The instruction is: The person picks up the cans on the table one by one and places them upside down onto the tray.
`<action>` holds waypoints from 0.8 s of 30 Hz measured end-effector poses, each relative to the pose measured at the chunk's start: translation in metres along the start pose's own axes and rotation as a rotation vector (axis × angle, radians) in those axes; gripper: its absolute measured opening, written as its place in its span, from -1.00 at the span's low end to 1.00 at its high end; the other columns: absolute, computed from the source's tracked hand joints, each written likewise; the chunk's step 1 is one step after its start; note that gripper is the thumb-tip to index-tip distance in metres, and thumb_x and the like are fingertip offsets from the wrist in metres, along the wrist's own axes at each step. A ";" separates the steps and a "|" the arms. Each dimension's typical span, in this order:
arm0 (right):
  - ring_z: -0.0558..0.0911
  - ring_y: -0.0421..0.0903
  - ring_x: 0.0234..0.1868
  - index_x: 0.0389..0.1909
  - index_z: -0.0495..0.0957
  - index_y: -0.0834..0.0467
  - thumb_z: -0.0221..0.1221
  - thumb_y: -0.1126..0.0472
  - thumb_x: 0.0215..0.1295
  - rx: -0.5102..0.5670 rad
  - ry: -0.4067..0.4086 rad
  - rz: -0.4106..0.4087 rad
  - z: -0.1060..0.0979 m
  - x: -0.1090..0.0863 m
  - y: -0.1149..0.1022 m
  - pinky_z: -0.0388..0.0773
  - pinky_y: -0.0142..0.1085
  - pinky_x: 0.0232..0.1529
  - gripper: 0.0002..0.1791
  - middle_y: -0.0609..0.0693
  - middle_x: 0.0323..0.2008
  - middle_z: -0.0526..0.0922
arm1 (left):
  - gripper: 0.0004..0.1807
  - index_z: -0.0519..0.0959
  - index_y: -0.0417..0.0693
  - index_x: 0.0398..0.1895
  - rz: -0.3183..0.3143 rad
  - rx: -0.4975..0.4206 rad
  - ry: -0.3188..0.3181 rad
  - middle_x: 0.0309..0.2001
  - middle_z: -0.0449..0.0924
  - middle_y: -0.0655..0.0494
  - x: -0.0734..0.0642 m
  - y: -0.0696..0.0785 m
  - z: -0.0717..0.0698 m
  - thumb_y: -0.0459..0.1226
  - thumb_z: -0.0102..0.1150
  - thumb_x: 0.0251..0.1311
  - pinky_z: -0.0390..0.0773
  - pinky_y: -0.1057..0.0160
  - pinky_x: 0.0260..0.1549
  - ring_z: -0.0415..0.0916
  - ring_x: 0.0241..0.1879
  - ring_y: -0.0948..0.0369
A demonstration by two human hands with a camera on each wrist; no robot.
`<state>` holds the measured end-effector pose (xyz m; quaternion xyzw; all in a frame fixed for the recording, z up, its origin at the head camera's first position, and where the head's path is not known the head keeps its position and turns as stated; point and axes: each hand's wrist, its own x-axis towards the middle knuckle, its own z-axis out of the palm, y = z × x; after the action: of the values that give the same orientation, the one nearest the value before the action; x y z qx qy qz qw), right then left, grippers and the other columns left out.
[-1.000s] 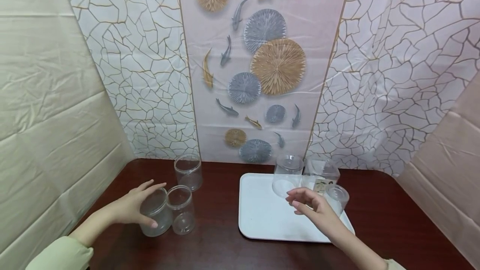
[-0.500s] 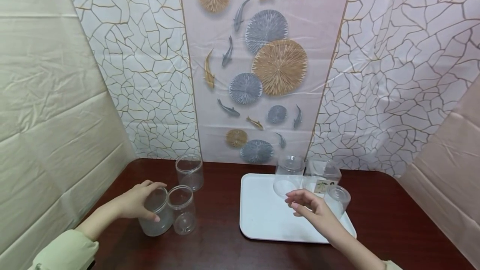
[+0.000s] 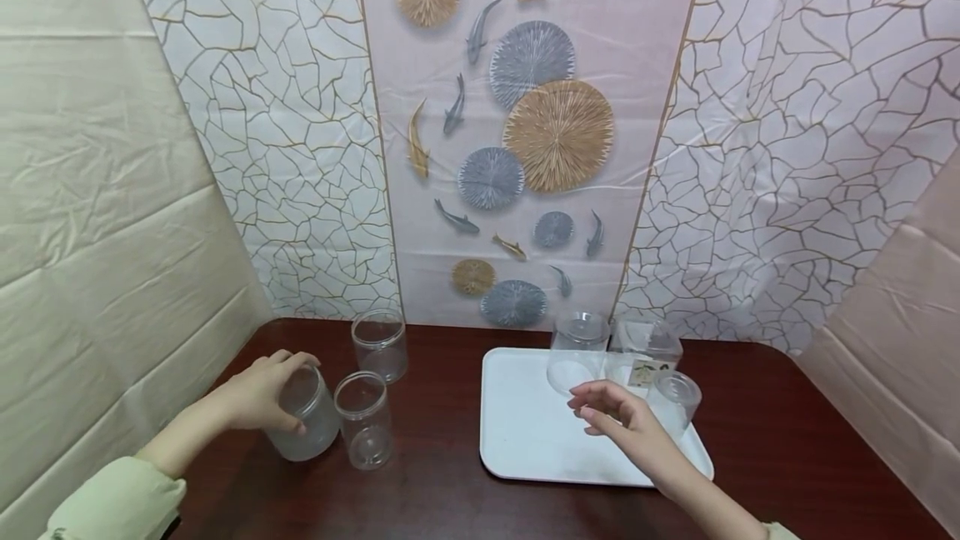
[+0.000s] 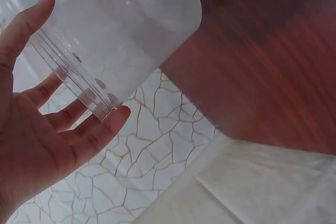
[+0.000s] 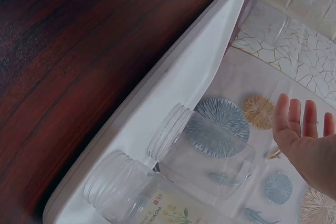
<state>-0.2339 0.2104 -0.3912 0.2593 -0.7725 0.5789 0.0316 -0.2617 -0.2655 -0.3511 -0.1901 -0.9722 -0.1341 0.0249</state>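
My left hand (image 3: 258,394) grips a wide clear plastic jar (image 3: 313,433) by its threaded rim. In the left wrist view the thumb lies on one side of this jar (image 4: 126,30) and the fingers on the other. The jar leans in the head view. Right beside it a slimmer clear jar (image 3: 365,415) stands mouth up, and behind that another wide clear jar (image 3: 380,352). Over the white tray (image 3: 517,432) hovers my right hand (image 3: 622,423), fingers loosely bent, holding nothing.
On the tray stand a clear jar (image 3: 577,348), a larger one with a printed label (image 3: 645,371) and a small one (image 3: 675,402). The right wrist view shows threaded mouths facing down. A patterned cloth (image 3: 510,190) hangs behind the dark red table (image 3: 442,440).
My left hand has closed on the wide jar's rim, tilted it and shifted it left, widening the gap to the slim jar. The right hand has stayed over the tray.
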 end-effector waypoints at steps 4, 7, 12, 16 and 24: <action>0.58 -0.38 -0.14 0.02 0.43 0.34 -0.01 0.36 0.38 0.020 -0.005 0.005 0.001 0.001 0.000 0.61 -0.37 -0.22 -0.75 -0.34 -0.18 0.61 | -0.12 0.42 -0.03 0.04 0.006 0.028 0.049 -0.11 0.47 -0.12 0.002 0.000 -0.010 -0.01 0.58 -0.52 0.48 0.01 -0.37 0.42 -0.16 -0.07; 0.58 -0.38 -0.13 0.02 0.44 0.30 -0.01 0.35 0.38 0.032 -0.007 0.007 0.002 0.002 -0.001 0.61 -0.37 -0.21 -0.76 -0.33 -0.18 0.61 | -0.11 0.42 -0.04 0.04 0.003 0.040 0.073 -0.09 0.46 -0.14 0.005 0.002 -0.018 0.00 0.57 -0.52 0.49 -0.03 -0.39 0.42 -0.14 -0.10; 0.59 -0.38 -0.13 0.02 0.42 0.36 0.00 0.34 0.38 0.033 -0.005 0.019 0.002 0.003 -0.003 0.61 -0.36 -0.20 -0.74 -0.32 -0.18 0.62 | -0.11 0.42 -0.04 0.05 -0.002 0.059 0.090 -0.06 0.47 -0.15 0.010 0.007 -0.031 0.00 0.57 -0.52 0.50 -0.08 -0.37 0.43 -0.11 -0.14; 0.59 -0.36 -0.13 0.03 0.40 0.40 0.01 0.32 0.38 0.028 0.005 0.040 0.001 0.003 -0.004 0.61 -0.36 -0.21 -0.71 -0.33 -0.19 0.62 | -0.08 0.42 -0.07 0.09 0.001 0.066 0.091 -0.03 0.47 -0.19 0.012 0.009 -0.038 -0.01 0.56 -0.51 0.50 -0.11 -0.35 0.43 -0.08 -0.17; 0.60 -0.34 -0.13 0.04 0.37 0.45 0.01 0.33 0.37 0.029 0.009 0.010 0.000 0.005 -0.007 0.62 -0.33 -0.20 -0.69 -0.29 -0.17 0.63 | -0.09 0.39 -0.12 0.11 0.032 0.084 0.119 0.00 0.45 -0.28 0.017 0.014 -0.055 -0.05 0.55 -0.45 0.50 -0.16 -0.28 0.43 -0.06 -0.23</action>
<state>-0.2351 0.2069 -0.3835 0.2531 -0.7652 0.5913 0.0286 -0.2721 -0.2620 -0.2934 -0.1961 -0.9706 -0.1039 0.0927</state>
